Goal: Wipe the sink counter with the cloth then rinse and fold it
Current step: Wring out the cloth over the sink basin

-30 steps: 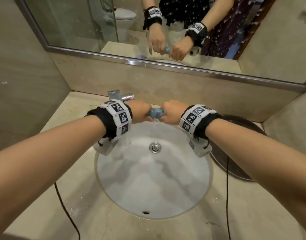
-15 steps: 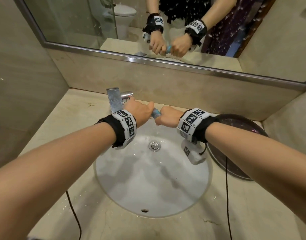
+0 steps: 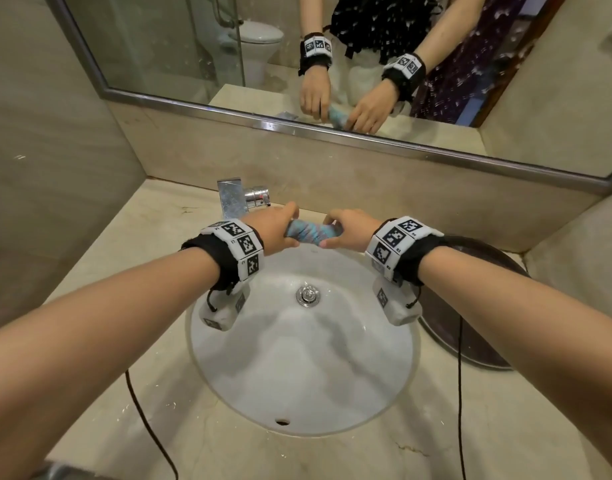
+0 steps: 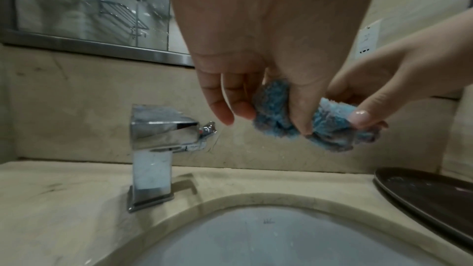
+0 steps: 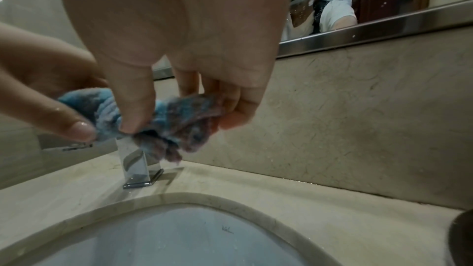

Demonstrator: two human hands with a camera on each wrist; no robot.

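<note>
A blue cloth [image 3: 311, 232] twisted into a short roll hangs in the air over the back rim of the white sink basin [image 3: 297, 368]. My left hand [image 3: 276, 230] grips its left end and my right hand [image 3: 346, 232] grips its right end. In the left wrist view the cloth [image 4: 279, 116] bunches between thumb and fingers of my left hand [image 4: 268, 108]. In the right wrist view my right hand [image 5: 179, 116] pinches the wrung cloth [image 5: 163, 120] between thumb and fingers. The beige stone counter [image 3: 131, 258] surrounds the basin.
A chrome faucet [image 3: 235, 200] stands at the back left of the basin, close to my left hand. A dark round tray [image 3: 470, 306] lies on the counter to the right. A mirror [image 3: 332, 64] runs along the wall behind. Black cables [image 3: 148, 424] trail over the front counter.
My hands have moved apart and their grips have loosened, so more of the twisted cloth shows between them. Both wrists have turned flatter.
</note>
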